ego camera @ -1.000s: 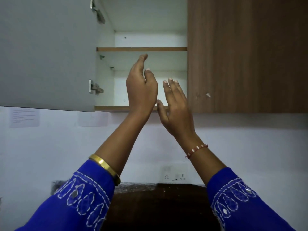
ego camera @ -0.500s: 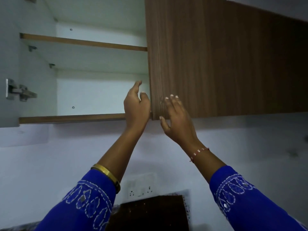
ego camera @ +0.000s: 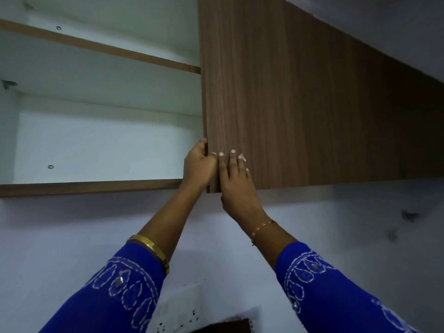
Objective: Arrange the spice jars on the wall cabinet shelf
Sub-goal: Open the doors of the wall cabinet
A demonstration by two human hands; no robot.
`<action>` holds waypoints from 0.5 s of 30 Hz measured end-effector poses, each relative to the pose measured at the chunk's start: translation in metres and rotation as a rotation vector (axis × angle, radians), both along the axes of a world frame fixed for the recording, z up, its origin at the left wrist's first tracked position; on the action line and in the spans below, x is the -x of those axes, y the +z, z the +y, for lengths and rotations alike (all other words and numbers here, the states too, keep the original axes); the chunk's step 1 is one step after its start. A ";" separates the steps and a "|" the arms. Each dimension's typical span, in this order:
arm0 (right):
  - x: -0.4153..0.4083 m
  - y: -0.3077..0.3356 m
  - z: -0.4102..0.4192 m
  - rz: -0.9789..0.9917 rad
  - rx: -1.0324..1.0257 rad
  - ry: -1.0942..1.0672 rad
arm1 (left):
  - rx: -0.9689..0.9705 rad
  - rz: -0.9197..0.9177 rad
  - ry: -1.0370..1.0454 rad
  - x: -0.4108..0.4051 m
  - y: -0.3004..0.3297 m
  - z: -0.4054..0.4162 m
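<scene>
Lower shelf: white board with brown wood front edge (ego camera: pixel 91 186), lower left of frame.
Upper shelf: same make (ego camera: pixel 101 48), upper left, seen from below.

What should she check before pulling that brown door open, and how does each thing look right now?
1. Left hand has hold of the door edge: ok, its fingers curl round the edge of the wooden door.
2. Right hand is placed safely: ok, it lies flat on the door's face, near the lower corner.
3. Door is free to swing: cannot tell, its hinges are hidden.
4. Lower shelf in the open compartment has room: ok, nothing shows on it.
5. Upper shelf has room: cannot tell, its top surface is out of sight from below.
6. Spice jars are within reach: cannot tell, none are in view.
</scene>
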State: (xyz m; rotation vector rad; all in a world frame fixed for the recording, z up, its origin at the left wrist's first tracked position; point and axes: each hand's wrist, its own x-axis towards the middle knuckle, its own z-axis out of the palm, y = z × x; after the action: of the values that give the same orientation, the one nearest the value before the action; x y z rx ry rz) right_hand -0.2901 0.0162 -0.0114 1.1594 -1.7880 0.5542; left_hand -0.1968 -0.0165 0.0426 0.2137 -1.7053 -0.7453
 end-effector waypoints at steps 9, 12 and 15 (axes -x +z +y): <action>0.001 -0.007 0.003 0.044 0.092 -0.013 | -0.048 0.114 0.003 0.008 0.013 0.003; 0.000 -0.011 0.023 0.024 0.155 0.025 | -0.040 0.173 -0.020 0.007 0.015 0.019; -0.006 -0.011 0.046 0.019 0.260 0.083 | -0.070 0.306 -0.032 0.011 0.014 0.042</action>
State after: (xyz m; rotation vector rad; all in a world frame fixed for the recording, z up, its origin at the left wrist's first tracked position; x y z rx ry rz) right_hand -0.2843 0.0625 -0.0229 1.0571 -1.6021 0.7975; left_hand -0.2077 0.0254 0.0570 0.1141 -1.3971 -0.8176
